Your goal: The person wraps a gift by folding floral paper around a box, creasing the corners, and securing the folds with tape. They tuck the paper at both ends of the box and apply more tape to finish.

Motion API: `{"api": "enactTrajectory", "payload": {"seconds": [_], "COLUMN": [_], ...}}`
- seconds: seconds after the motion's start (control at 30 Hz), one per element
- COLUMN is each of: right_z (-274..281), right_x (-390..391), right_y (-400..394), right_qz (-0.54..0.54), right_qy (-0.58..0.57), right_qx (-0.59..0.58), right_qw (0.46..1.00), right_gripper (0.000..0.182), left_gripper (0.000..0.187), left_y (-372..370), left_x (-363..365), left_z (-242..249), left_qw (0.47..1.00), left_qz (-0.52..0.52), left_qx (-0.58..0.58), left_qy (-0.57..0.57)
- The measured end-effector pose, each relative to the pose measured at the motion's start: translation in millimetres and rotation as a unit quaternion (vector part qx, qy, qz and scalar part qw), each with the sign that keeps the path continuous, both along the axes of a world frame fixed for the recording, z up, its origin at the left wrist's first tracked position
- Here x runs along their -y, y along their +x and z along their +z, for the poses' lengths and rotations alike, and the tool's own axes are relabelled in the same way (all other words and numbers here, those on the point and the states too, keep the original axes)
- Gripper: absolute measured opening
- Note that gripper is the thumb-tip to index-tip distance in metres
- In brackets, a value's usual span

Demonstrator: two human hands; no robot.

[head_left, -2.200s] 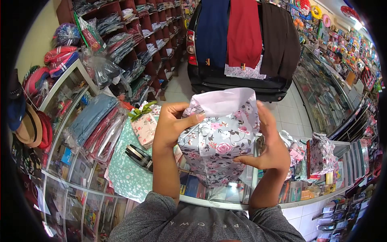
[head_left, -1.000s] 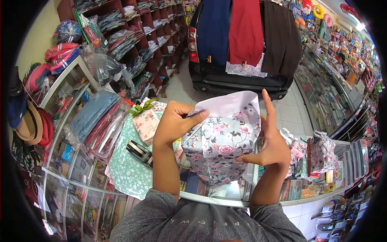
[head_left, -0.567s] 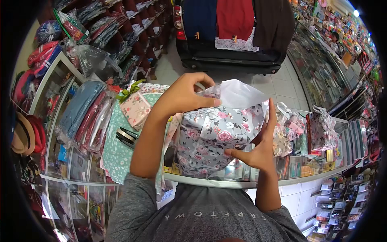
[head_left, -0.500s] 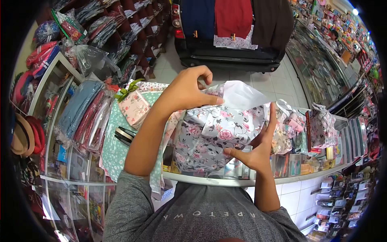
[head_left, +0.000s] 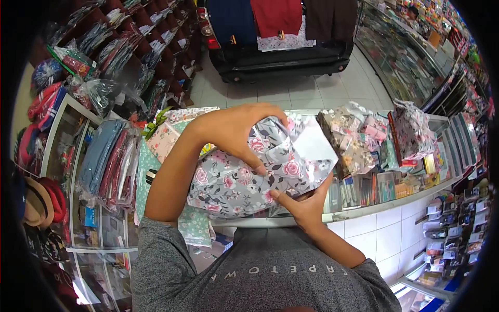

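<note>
Left hand (head_left: 252,132) curled over the upper edge of a grey floral parcel (head_left: 231,182), the person grips it with the thumb laid along the near face and the fingers bent across the far side. The right hand (head_left: 306,205) holds the same parcel from below at its other end, thumb pressed to the patterned paper; from where I stand most of its fingers are hidden behind. The parcel lies tilted between the two hands, close in front of the grey shirt (head_left: 270,275) and above the glass tabletop (head_left: 374,212); I can't tell whether it rests on the glass. A plain white flap (head_left: 314,143) stands out at its right end. Under and beside the left forearm spreads a green flowered sheet (head_left: 195,229), with a small pink floral box (head_left: 162,140) topped by a green ribbon (head_left: 153,125) near the elbow's far side. To the right of the parcel, wrapped bundles (head_left: 358,138) crowd together on the tabletop, and a taller floral package (head_left: 414,131) stands just beyond them.
</note>
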State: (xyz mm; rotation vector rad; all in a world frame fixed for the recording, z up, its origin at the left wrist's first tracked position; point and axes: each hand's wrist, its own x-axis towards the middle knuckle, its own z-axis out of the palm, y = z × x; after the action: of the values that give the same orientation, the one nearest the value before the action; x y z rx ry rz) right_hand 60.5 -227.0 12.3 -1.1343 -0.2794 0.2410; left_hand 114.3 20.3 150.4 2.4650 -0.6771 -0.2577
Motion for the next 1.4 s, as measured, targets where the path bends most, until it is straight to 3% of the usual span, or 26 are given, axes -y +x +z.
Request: {"api": "enactTrajectory", "payload": {"seconds": [0.07,0.13,0.17,0.2,0.27,0.3,0.37,0.4,0.47,0.53,0.6,0.67,0.73,0.83,0.9,0.93,1.0,1.03,1.07,1.17,1.2,1.27,1.4], "right_z": [-14,-24,-44,-94,-70,-66,-63,-59,-48,-37,-42,-47,-64,-81,-88,-87,-82,-78,-74,-65,-66,-73,-70], "right_x": [11,25,37,56,58,66,86,88,92,77,71,65,63,59,59,58,59,59,59,59,59,58,61], "right_y": [-4,-9,-12,-1,-4,4,29,39,56,58,63,62,62,56,54,53,53,54,55,56,54,53,52], "right_qz": [0.03,0.09,0.103,0.1,0.067,0.059,0.122,0.115,0.189,0.137,0.211,0.197,0.185,0.111,0.077,0.062,0.047,0.043,0.039,0.057,0.058,0.049,0.057], "right_qy": [-0.044,0.046,0.084,-0.082,0.16,0.159,-0.04,-0.04,-0.219,-0.173,-0.257,-0.231,-0.271,-0.3,-0.311,-0.317,-0.325,-0.331,-0.338,-0.334,-0.336,-0.319,-0.317], "right_qx": [-0.027,-0.066,-0.071,-0.021,-0.143,-0.15,-0.107,-0.115,-0.038,-0.032,-0.074,-0.087,-0.084,0.042,0.096,0.107,0.116,0.111,0.107,0.077,0.077,0.09,0.094], "right_qw": [0.998,0.993,0.989,0.991,0.974,0.974,0.986,0.986,0.956,0.975,0.94,0.949,0.941,0.946,0.943,0.94,0.938,0.936,0.934,0.938,0.937,0.942,0.942], "right_gripper": [0.133,0.134,0.118,0.085,0.066,0.066,0.056,0.056,0.049,0.039,0.027,0.02,0.027,0.026,0.026,0.024,0.023,0.021,0.02,0.021,0.021,0.02,0.018], "left_gripper": [0.091,0.089,0.086,0.086,0.083,0.081,0.081,0.082,0.084,0.087,0.088,0.089,0.092,0.087,0.068,0.068,0.057,0.049,0.049,0.041,0.041,0.04,0.037], "left_y": [7,14,15,17,19,23,30,35,44,55,66,76,81,84,82,83,84,83,82,78,80,89,94], "left_x": [0,-1,0,4,13,16,25,29,36,41,47,49,49,48,47,49,54,57,60,72,77,86,110], "left_z": [-12,-21,-23,-24,-28,-33,-41,-46,-59,-74,-86,-113,-132,-142,-148,-150,-151,-151,-150,-146,-145,-140,-125], "left_qw": [1.0,0.996,0.994,0.993,0.986,0.982,0.971,0.961,0.949,0.922,0.912,0.891,0.88,0.867,0.882,0.88,0.882,0.892,0.891,0.896,0.896,0.871,0.868], "left_qz": [-0.024,-0.085,-0.104,-0.11,-0.146,-0.178,-0.219,-0.252,-0.28,-0.325,-0.348,-0.376,-0.376,-0.363,-0.32,-0.323,-0.204,-0.102,-0.102,0.05,0.051,0.025,-0.004], "left_qx": [-0.007,-0.01,-0.017,-0.023,-0.063,-0.054,-0.084,-0.106,-0.14,-0.21,-0.218,-0.252,-0.291,-0.34,-0.342,-0.345,-0.418,-0.438,-0.439,-0.44,-0.44,-0.482,-0.444], "left_qy": [-0.009,-0.023,-0.03,-0.032,-0.039,-0.041,-0.046,-0.05,-0.043,-0.027,0.005,-0.018,-0.021,-0.028,-0.043,-0.043,-0.081,-0.044,-0.044,-0.024,-0.026,0.097,0.22]}}
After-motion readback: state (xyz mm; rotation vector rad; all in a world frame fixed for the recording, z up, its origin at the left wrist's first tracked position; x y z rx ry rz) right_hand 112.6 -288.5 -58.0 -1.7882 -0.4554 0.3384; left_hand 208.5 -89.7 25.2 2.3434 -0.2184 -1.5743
